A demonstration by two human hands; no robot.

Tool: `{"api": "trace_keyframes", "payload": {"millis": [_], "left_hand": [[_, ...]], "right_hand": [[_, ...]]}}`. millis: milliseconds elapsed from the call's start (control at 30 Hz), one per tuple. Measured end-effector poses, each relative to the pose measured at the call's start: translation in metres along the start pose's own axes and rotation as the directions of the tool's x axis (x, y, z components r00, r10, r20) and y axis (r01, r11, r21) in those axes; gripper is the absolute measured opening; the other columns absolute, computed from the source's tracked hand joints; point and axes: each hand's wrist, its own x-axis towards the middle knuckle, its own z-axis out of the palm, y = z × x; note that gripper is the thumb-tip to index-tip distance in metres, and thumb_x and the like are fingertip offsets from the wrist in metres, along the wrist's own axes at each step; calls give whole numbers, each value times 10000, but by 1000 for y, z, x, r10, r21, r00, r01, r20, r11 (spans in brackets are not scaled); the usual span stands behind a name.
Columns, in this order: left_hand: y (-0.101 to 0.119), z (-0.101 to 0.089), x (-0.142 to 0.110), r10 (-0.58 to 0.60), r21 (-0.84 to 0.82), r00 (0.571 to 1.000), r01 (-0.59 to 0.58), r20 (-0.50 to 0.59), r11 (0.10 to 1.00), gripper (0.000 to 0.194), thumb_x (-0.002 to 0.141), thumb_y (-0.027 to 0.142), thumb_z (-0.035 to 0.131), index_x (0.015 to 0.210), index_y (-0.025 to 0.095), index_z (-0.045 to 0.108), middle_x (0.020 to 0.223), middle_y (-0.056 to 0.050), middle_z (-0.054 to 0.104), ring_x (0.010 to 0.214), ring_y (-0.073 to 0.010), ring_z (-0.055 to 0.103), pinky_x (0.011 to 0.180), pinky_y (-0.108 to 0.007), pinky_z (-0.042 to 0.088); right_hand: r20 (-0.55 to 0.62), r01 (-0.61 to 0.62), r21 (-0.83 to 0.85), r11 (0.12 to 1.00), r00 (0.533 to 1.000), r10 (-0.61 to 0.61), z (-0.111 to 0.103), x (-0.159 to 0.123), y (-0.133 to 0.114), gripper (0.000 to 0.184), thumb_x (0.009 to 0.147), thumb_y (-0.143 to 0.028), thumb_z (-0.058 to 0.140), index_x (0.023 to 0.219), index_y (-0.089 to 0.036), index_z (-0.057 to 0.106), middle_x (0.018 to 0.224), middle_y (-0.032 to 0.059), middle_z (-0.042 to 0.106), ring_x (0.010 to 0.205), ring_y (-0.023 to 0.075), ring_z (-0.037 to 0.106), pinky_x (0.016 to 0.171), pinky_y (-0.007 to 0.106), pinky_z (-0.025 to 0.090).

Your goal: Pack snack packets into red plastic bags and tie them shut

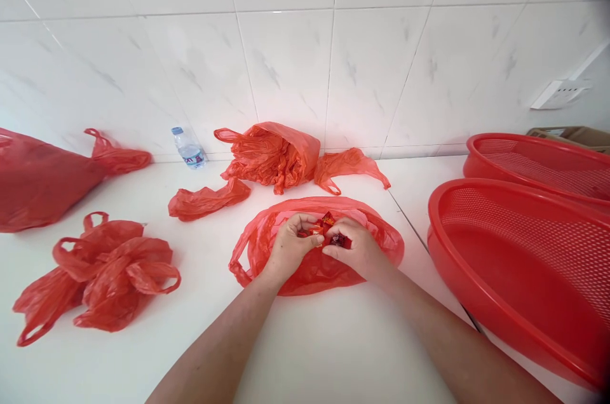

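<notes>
In the middle of the table a red plastic bag (281, 277) lies spread with its mouth open, and both hands are over it. My left hand (290, 246) is closed, thumb against fingers, on small red wrapped candies (316, 232). Close beside it, my right hand (356, 248) curls around a darker wrapped candy (338, 239). Another shiny red wrapper (327, 220) shows between the two hands. The fingers partly hide the candies, and what lies deeper in the bag cannot be made out.
Behind stands a bundle of red bags (271, 153), with loose bags (350, 166) beside it. Crumpled bags (114, 270) and a full red bag (42, 181) lie left. A water bottle (189, 148) stands by the wall. Red perforated baskets (505, 277) occupy the right.
</notes>
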Motion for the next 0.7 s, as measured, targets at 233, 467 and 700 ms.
{"api": "trace_keyframes", "payload": {"millis": [233,467,700], "left_hand": [[5,6,-2,-59,-116,998,59,3,991,240,704,293,709,897,182,620,789,-4,639,704,-126,578,666,-266,470],[8,-1,-1,-101,-59,989,108,112,992,182,761,347,646,781,167,668,743,-5,635,679,-114,544,689,-261,445],[4,-5,0,-124,-189,979,154,160,970,166,706,313,709,726,164,639,702,0,601,649,-105,526,657,-247,432]], "right_hand": [[0,10,46,999,1000,-10,7,0,-3,199,811,-254,558,635,-203,481,718,-10,516,655,133,476,587,269,389],[4,50,38,998,999,-50,5,1,0,180,817,-220,551,649,-204,490,717,-14,503,679,134,479,629,272,398],[7,76,75,994,997,-77,9,0,-4,165,811,-190,547,661,-212,484,741,-5,508,712,146,484,648,280,411]]}}
